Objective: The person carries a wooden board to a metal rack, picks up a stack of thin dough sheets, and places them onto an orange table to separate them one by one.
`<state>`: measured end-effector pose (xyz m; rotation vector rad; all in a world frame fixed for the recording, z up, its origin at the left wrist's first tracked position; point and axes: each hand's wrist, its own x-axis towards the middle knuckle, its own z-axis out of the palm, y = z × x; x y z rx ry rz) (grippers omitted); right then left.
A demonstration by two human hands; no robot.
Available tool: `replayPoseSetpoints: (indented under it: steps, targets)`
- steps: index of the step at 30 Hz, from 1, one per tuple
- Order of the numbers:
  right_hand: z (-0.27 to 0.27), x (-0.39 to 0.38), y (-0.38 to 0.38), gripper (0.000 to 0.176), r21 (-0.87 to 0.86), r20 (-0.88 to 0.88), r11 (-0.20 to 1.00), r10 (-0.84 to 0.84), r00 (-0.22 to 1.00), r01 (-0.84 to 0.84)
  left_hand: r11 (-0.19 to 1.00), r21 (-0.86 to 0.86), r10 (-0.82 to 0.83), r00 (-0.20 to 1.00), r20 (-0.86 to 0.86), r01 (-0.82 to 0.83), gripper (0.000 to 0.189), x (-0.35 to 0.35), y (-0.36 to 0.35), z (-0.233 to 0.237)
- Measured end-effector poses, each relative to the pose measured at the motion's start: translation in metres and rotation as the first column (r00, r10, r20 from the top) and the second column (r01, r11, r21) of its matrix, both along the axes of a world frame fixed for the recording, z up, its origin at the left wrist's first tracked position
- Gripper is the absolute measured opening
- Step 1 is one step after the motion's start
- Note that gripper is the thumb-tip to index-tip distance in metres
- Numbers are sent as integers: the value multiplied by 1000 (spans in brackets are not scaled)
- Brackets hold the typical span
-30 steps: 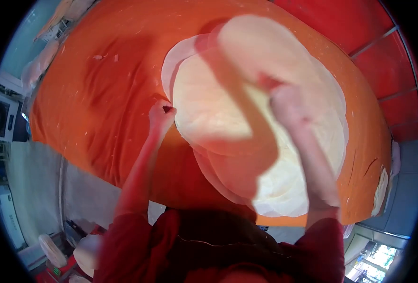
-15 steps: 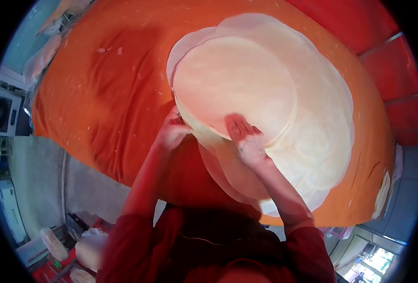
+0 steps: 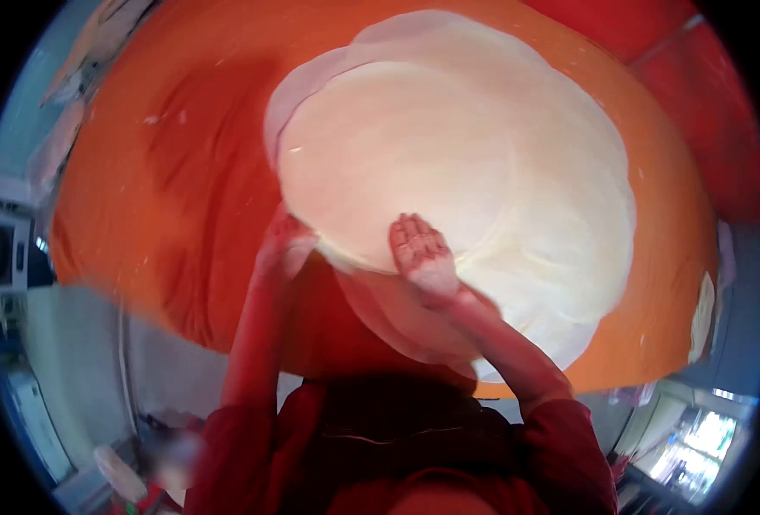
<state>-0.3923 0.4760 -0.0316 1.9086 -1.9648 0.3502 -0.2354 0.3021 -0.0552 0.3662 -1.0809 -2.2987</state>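
Observation:
Large thin round pale sheets (image 3: pixel 397 154) lie overlapping on an orange cloth (image 3: pixel 654 257). At the lower left edge of the top sheet is my left hand (image 3: pixel 285 245), blurred, its fingertips close against the rim; whether they grip it is unclear. My right hand (image 3: pixel 423 253) rests palm up at the near edge of the top sheet, its fingers extended and holding nothing. Below it, the near part of the lower sheets (image 3: pixel 405 318) lies in shadow.
Red surfaces (image 3: pixel 697 112) stand at the upper right. Folded pale sheets (image 3: pixel 702 318) lie on the cloth's right edge. A white appliance (image 3: pixel 6 249) stands at the far left, and grey floor (image 3: pixel 79 343) shows at the lower left.
The view has shifted, so the sheets appear further left. My right hand has turned palm up. My left hand stays by the rim, slightly lower in view.

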Motion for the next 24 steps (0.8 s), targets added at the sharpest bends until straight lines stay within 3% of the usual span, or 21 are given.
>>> replayPoseSetpoints:
  steps: [2, 3, 4, 6, 7, 9, 10, 11, 12, 13, 14, 15, 16, 18, 19, 20, 21, 22, 24]
  targets:
    - [32, -9, -9, 34, 1, 282, 997, 76, 956, -80, 991, -132, 47, 982, 185, -23, 39, 6, -9, -19]
    - [19, -25, -7, 35, 168, 319, 984, -5, 948, -51, 976, -217, 81, 954, 287, -18, 31, 9, -15, -26]
    - [21, -45, -10, 27, 238, 417, 971, -94, 904, -9, 963, -253, 186, 916, 355, -98, 23, 15, -16, -27]
    - [61, -108, -30, 14, 213, 693, 969, -239, 680, 124, 898, -240, 440, 773, 457, -369, 27, 27, -13, -8]
    - [94, -144, -34, 13, 143, 796, 974, -218, 565, 175, 863, -320, 497, 773, 396, -391, 25, 22, -8, 12]
    - [167, -219, -21, 15, -7, 831, 991, -68, 552, 132, 773, -460, 588, 764, 264, -436, 21, 2, 21, 47]
    - [203, -256, -15, 17, -80, 838, 991, 8, 546, 108, 830, -401, 505, 828, 244, -388, 21, -8, 29, 45]
    - [219, -258, -13, 21, -332, 795, 907, 122, 594, 258, 878, -342, 419, 882, 215, -334, 21, -20, 34, 39]
    - [258, -229, -5, 20, -327, 441, 915, -73, 895, 236, 919, -282, 334, 925, 180, -277, 22, -31, 39, 36]
    - [285, -197, 6, 23, -311, -29, 925, -238, 971, 218, 972, -125, 222, 952, 211, -199, 23, -43, 46, 39]
    - [278, -205, 23, 14, -359, -213, 903, -327, 921, 238, 993, 38, 104, 969, 225, -116, 24, -54, 51, 42]
    - [271, -188, 42, 19, -223, -170, 891, -435, 884, 395, 988, -88, 150, 929, 337, -127, 25, -64, 51, 34]
    - [253, -162, 42, 21, -270, 640, 888, -124, 758, 373, 969, -210, 210, 873, 439, -128, 26, -73, 52, 14]
    - [200, -140, 47, 19, -157, 924, 942, 33, 382, 298, 900, -422, 345, 762, 548, -104, 28, -85, 52, -5]
    - [167, -141, 55, 14, 19, 713, 966, -194, 674, 257, 852, -516, 411, 725, 553, -90, 28, -91, 48, -9]
    - [134, -146, 62, 9, 193, 360, 940, -334, 871, 280, 792, -606, 478, 690, 544, -71, 29, -100, 44, -9]
    - [106, -154, 66, 6, 330, -64, 873, -359, 931, 359, 804, -594, 433, 654, 621, 32, 19, -109, 40, 7]
    - [87, -184, 76, 9, 384, 153, 886, -337, 929, 258, 831, -556, 395, 697, 598, 6, 18, -119, 36, 9]
    - [70, -245, 88, 13, 409, 529, 903, -355, 771, 135, 876, -480, 321, 781, 536, -30, 16, -142, 18, 16]
